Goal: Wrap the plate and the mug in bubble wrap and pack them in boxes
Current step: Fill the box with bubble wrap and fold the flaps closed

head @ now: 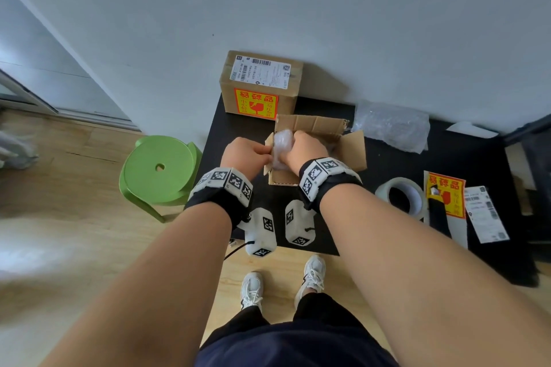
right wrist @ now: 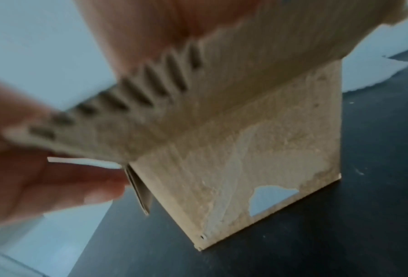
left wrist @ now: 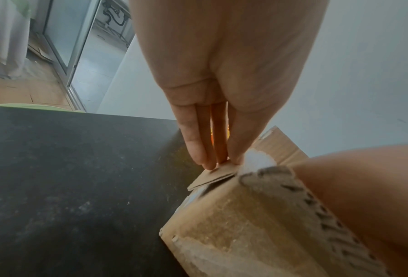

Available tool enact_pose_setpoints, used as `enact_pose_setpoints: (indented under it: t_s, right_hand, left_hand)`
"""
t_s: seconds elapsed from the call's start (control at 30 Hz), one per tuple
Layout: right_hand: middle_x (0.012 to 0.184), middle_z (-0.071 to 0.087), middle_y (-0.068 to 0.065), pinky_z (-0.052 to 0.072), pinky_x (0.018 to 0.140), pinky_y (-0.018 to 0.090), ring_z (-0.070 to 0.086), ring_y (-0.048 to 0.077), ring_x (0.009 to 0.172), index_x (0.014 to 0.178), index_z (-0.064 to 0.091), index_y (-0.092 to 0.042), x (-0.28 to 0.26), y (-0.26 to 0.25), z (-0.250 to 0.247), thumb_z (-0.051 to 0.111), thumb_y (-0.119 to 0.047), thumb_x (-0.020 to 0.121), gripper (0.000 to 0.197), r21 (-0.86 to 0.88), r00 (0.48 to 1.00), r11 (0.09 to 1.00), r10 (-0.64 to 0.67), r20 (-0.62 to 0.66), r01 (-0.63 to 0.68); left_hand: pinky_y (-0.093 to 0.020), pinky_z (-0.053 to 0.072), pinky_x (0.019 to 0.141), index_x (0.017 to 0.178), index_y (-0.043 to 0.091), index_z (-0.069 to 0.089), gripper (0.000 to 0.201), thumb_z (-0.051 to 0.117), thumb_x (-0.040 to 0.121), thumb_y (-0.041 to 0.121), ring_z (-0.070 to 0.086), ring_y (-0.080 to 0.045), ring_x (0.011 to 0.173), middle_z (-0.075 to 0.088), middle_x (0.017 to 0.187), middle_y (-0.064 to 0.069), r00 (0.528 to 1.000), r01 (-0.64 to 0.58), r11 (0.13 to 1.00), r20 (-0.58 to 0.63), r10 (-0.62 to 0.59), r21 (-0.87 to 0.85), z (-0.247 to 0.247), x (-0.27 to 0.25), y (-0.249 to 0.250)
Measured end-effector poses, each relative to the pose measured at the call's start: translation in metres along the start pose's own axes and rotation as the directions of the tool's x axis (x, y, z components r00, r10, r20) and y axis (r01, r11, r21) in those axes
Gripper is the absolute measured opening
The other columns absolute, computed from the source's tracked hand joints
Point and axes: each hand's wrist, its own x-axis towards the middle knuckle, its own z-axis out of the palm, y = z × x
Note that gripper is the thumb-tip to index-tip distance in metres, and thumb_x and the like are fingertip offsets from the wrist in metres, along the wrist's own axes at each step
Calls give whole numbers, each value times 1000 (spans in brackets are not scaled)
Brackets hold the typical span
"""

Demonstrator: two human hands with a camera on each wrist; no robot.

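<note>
— Head view first: why are both hands crowded over that little open box (head: 316, 155)?
— Because a bubble-wrapped bundle (head: 281, 147) is going into it. The left hand (head: 246, 155) sits at the box's left flap, the right hand (head: 307, 152) on the bundle's other side — the bundle is caught between them, half sunk in the opening.
— How is the left hand set?
— Left wrist view shows its fingers (left wrist: 198, 148) straight and pressed together, tips on the flap (left wrist: 214, 175); I judge it holds the flap aside so the wrap doesn't snag.
— And the right?
— Fingers curl down out of sight into the box; whether they grip the bundle, I cannot tell.
— Plate or mug in there?
— The wrap hides it; the narrow, upright shape suggests the mug.
— Where does the box stand?
— Near the tabletop's (head: 465, 158) left edge, in front of a sealed box (head: 259, 83) at the far left corner, perhaps already packed. Spare bubble wrap (head: 390, 126) lies by the far edge, tape roll (head: 401, 195) toward the near edge — handy for sealing.
</note>
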Motion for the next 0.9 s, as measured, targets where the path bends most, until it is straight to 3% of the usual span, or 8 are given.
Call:
enact_pose_setpoints:
  t_s: [0.1, 0.23, 0.37, 0.5, 0.57, 0.63, 0.77, 0.9]
  right_hand:
    - [118, 59, 12, 48, 94, 41, 59, 29, 107, 132, 42, -14, -7, 0, -13, 57, -28, 91, 46, 47, 999, 998, 36, 10, -36]
    - [119, 58, 11, 51, 90, 43, 61, 29, 105, 140, 34, -28, -19, 8, -19, 59, -13, 88, 60, 29, 996, 996, -89, 26, 88]
    - [134, 53, 12, 46, 99, 48, 54, 32, 119, 150, 25, -31, -16, -1, -15, 72, -31, 82, 82, -184, 990, 978, -81, 118, 101]
    - [132, 53, 13, 43, 101, 46, 53, 33, 119, 145, 34, -22, -10, -6, -18, 62, -32, 89, 63, -250, 979, 960, -81, 189, 127]
    - [128, 55, 12, 43, 99, 43, 54, 32, 118, 137, 44, -17, -9, -9, -15, 54, -30, 94, 46, -299, 985, 946, -80, 150, 123]
    - [123, 59, 10, 45, 94, 41, 57, 31, 113, 132, 50, -18, -6, -12, -14, 48, -31, 97, 37, -336, 985, 929, -119, 129, 156]
    - [114, 61, 6, 44, 81, 37, 59, 25, 99, 120, 56, -20, 1, -20, -16, 57, -30, 92, 30, -389, 975, 901, -126, 185, 191]
    - [99, 60, 1, 45, 77, 35, 58, 23, 89, 111, 52, -24, 3, -17, -8, 47, -33, 95, 18, -336, 968, 912, -188, 166, 235]
  left_hand:
    - [-29, 51, 78, 101, 23, 77, 19, 68, 85, 17, 64, -17, 87, 73, 95, -1, 1000, 10, 999, 22, -11, 47, 0, 1, 4]
    - [-26, 47, 74, 98, 25, 77, 15, 67, 87, 22, 64, -14, 87, 72, 94, 2, 999, -10, 994, 48, 5, 109, -1, 1, 6]
    - [-24, 44, 71, 92, 25, 78, 13, 67, 86, 23, 64, -14, 83, 73, 90, 2, 998, -31, 988, 55, 23, 150, -3, 0, 5]
    - [-26, 45, 77, 99, 25, 77, 16, 67, 87, 26, 63, -14, 89, 72, 99, 1, 997, -26, 986, 72, 14, 165, -4, 1, 4]
    - [-25, 44, 78, 102, 26, 76, 17, 67, 88, 26, 62, -14, 89, 71, 100, 1, 997, -28, 986, 78, 15, 166, -3, 3, 4]
    - [-24, 42, 77, 101, 25, 76, 16, 67, 88, 26, 60, -13, 86, 71, 98, 1, 998, -27, 986, 68, 16, 164, -3, 3, 3]
    - [-24, 42, 76, 97, 24, 77, 14, 69, 86, 24, 61, -13, 85, 71, 92, 0, 997, -40, 990, 63, 32, 138, -6, 3, 3]
    - [-28, 47, 82, 97, 21, 78, 14, 69, 85, 20, 63, -15, 89, 72, 92, -1, 997, -44, 992, 73, 35, 120, -9, 4, 2]
